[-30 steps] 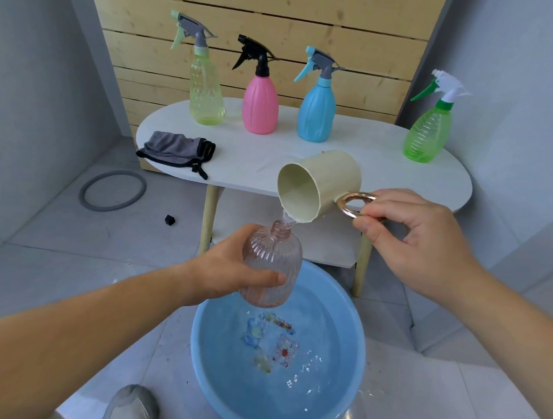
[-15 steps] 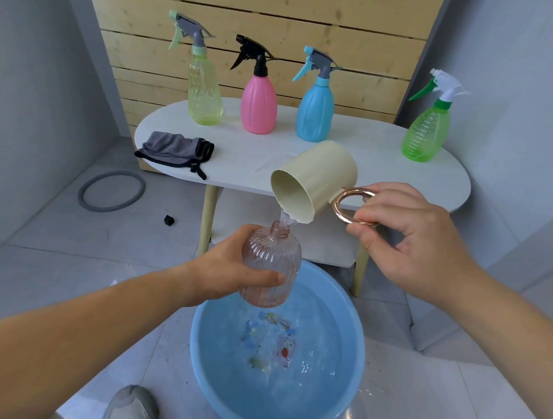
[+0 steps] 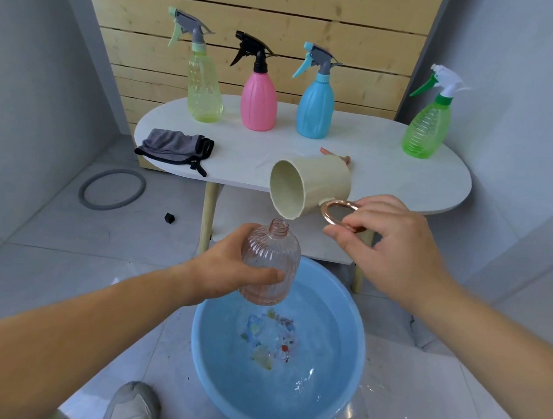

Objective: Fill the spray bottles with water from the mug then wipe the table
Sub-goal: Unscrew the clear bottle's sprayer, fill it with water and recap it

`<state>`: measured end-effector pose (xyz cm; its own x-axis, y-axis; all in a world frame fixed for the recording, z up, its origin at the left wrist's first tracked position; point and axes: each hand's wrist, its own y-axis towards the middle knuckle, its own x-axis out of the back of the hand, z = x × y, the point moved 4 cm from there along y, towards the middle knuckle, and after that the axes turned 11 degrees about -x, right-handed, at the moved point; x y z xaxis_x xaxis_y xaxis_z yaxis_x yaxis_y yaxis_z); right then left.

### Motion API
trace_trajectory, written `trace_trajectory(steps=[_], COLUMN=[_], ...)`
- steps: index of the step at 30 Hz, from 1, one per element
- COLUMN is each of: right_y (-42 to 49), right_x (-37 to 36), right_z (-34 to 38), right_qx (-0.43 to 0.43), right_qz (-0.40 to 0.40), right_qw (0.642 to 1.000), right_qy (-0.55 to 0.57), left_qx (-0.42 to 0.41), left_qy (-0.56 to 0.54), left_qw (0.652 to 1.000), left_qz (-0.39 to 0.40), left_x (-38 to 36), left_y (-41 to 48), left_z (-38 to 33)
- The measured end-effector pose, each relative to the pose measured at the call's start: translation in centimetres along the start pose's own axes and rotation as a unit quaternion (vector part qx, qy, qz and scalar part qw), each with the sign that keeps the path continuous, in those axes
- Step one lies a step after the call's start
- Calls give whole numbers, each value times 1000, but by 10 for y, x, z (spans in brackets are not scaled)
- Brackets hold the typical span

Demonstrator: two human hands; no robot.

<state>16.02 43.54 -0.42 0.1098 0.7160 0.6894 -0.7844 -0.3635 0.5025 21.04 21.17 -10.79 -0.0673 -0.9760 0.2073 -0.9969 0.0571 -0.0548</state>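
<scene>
My left hand (image 3: 230, 272) grips a clear pink ribbed bottle (image 3: 270, 265) with no spray head, upright over the blue basin (image 3: 336, 396). My right hand (image 3: 384, 247) pinches the copper ring handle of a cream mug (image 3: 310, 185), tipped on its side with its lip just above the bottle's open neck. On the white oval table (image 3: 386, 181) stand a yellow-green spray bottle (image 3: 203, 94), a pink one (image 3: 258, 102), a blue one (image 3: 315, 110) and a green one (image 3: 427, 128). A grey cloth (image 3: 174, 146) lies at the table's left end.
The basin holds water and a patterned bottom. A small pink object (image 3: 334, 153) lies on the table behind the mug. A grey ring (image 3: 113, 189) and a small black cube (image 3: 169, 217) lie on the tiled floor at left. My shoes show at the bottom edge.
The mug has lifted slightly off the bottle's neck, which now shows open. The water stream seen earlier has all but stopped. Both hands kept their hold.
</scene>
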Motion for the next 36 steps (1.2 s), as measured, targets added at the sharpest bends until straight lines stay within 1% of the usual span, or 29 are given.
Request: trace_trajectory(steps=[2,4,8,11,13,14,17,20,23,27,32,36], right_y=[-5,-13,-34,-53,-64,-68,-77,-86,-94,-102,-109,-110], right_x=[-10,-25,-69,-107,-129,-139,-167,-195,-215,-227,-237,-242], right_z=[-10,-22,-58,-99,-128,-142,-166,-183,-198,-210,-221,-222], right_qx=[-138,-227,-355,-446,-476,-485,-478,-440,-399,-367,-340,-324], right_qz=[40,85,171,206,219,226,267,311,333,358,409,431], right_qw=[987,963,906,848,829,825,828,841,854,859,846,841], right_qy=[71,117,155,200,198,183,117,49,8,-17,-30,-32], left_qx=[5,17,40,56,67,71,81,94,107,128,148,156], left_qy=[-4,2,24,9,-10,-16,-15,-16,-15,-25,-30,-33], left_qw=[1000,1000,999,998,998,997,997,995,994,991,988,987], left_qz=[5,14,12,-2,-13,-15,-3,19,30,20,22,27], left_x=[0,-1,-2,-9,-17,-22,-32,-40,-42,-40,-41,-39], left_y=[-2,-5,-11,-12,-11,-11,-12,-13,-13,-15,-15,-15], left_z=[6,15,34,51,66,74,94,110,126,148,164,169])
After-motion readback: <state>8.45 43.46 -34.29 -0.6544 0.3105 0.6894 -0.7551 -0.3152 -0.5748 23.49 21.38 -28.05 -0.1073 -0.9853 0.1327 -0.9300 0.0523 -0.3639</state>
